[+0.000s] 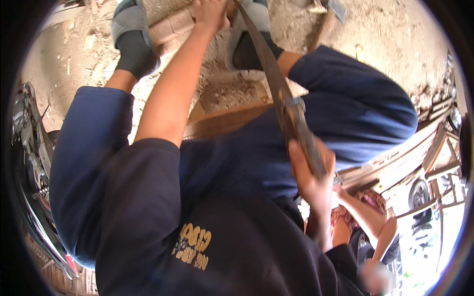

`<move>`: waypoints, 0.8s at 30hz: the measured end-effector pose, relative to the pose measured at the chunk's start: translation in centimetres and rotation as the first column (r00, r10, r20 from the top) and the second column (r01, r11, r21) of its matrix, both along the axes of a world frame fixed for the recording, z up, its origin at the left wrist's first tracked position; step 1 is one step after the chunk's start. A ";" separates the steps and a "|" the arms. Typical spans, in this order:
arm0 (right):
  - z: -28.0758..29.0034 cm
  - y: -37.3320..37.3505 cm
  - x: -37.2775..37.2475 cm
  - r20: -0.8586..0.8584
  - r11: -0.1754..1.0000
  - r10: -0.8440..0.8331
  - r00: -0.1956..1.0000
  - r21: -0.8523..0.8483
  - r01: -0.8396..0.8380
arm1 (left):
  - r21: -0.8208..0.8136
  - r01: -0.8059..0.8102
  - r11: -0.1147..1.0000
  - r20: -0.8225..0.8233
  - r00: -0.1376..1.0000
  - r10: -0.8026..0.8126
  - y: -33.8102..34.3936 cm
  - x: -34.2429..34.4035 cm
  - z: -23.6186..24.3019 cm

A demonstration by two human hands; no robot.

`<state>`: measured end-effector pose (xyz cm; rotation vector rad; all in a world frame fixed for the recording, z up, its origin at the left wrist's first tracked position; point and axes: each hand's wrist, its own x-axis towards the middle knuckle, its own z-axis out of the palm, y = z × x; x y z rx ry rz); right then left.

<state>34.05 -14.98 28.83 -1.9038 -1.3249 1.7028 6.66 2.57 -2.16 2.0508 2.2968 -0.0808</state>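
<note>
Head view: long-bladed tool (266, 59) gripped in R hand (308, 181), prob. for control. L hand (210, 17) set near it; grip can't be told.

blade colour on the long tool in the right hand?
Dark greyish brown. The blade shows best in the head view, the only one.

A motorcycle (34, 158) lines the left rim; another person (370, 215) and a dark wheel (418, 194) appear lower right.

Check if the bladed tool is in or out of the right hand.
The bladed tool is in: the right hand wraps around its handle.
</note>
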 end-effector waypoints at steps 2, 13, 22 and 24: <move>-2.9 2.3 -1.3 -0.033 1.000 -0.019 0.999 0.004 0.020 | -0.162 -0.024 0.986 0.092 0.995 0.040 0.4 0.3 2.6; -2.4 2.9 -1.2 -0.031 0.998 0.062 0.998 -0.024 -0.063 | -0.046 0.034 0.998 0.094 0.995 -0.029 0.6 -0.2 1.1; -2.9 2.2 -1.3 -0.037 0.998 0.069 0.997 0.007 -0.069 | -0.102 -0.006 0.995 0.102 0.995 0.017 0.0 -0.4 1.9; -0.4 0.4 -0.4 -0.020 0.996 -0.026 0.999 0.089 0.028 | -0.112 0.034 0.993 0.153 0.988 -0.016 1.1 1.5 2.2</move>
